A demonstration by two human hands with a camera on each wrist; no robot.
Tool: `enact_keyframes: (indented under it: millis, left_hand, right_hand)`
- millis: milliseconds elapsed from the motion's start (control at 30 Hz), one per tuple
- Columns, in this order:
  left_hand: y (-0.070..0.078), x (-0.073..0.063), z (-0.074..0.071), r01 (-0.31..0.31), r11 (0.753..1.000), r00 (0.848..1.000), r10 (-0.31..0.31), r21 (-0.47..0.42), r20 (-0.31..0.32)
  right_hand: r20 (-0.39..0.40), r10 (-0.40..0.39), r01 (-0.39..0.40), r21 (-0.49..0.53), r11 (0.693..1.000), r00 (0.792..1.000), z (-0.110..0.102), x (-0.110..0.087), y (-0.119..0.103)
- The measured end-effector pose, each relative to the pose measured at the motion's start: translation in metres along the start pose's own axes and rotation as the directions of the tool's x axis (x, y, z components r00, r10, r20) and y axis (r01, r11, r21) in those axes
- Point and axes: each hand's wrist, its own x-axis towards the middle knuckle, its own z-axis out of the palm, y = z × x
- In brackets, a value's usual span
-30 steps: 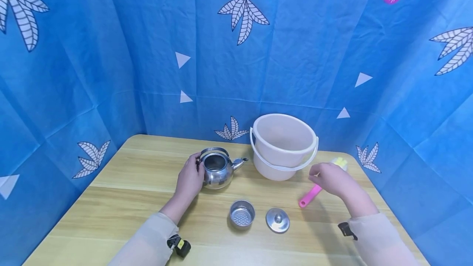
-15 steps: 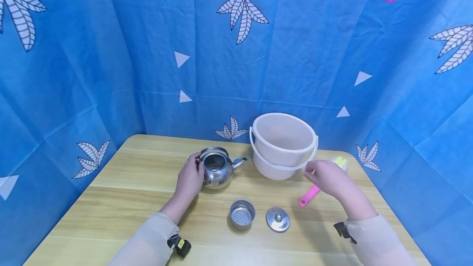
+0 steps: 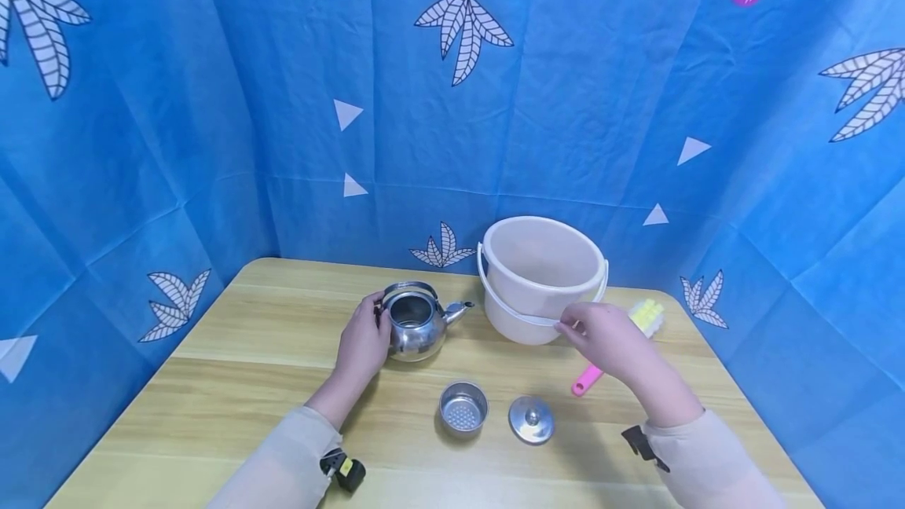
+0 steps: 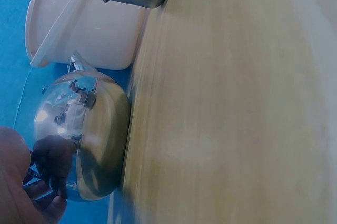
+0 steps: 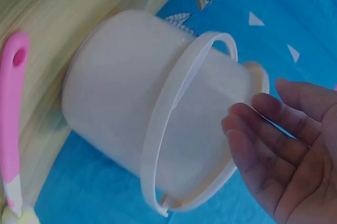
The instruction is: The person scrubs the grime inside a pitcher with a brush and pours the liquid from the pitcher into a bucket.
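At the left of the table, my left hand (image 3: 364, 336) holds a shiny steel kettle (image 3: 417, 342) by its side, where the handle joins. The kettle has its lid off and its spout points right; in the left wrist view its round body (image 4: 105, 124) mirrors the hand. My right hand (image 3: 608, 336) hovers before a white bucket (image 3: 519, 328), fingers loosely bent with nothing in them. In the right wrist view the relaxed fingers (image 5: 263, 155) are near the bucket's rim and its lowered handle (image 5: 158, 129).
A perforated steel strainer cup (image 3: 463, 415) stands in the middle front, with the kettle lid (image 3: 532, 420) to its right. Behind my right hand lies a pink-handled brush (image 3: 588, 378) with a yellow and white head. A blue printed curtain (image 3: 438, 140) surrounds the wooden table (image 3: 269, 383).
My right hand has moved left from over the brush to in front of the bucket, uncovering the brush head. My left hand and the kettle have stayed in place.
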Motion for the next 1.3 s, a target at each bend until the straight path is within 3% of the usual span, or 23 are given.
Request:
enact_keyframes:
  millis: [667, 1300]
  left_hand:
    - [-0.001, 0.0, 0.0, -0.003, 1.0, 1.0, 0.003, 0.022, 0.0]
    - [-0.001, -0.001, 0.0, -0.004, 1.0, 1.0, 0.004, 0.009, -0.002]
  right_hand:
    - [-0.025, -0.092, 0.095, 0.137, 0.986, 0.995, 0.037, 0.027, -0.038]
    - [-0.004, -0.11, 0.11, 0.152, 0.982, 0.994, 0.065, 0.05, -0.056]
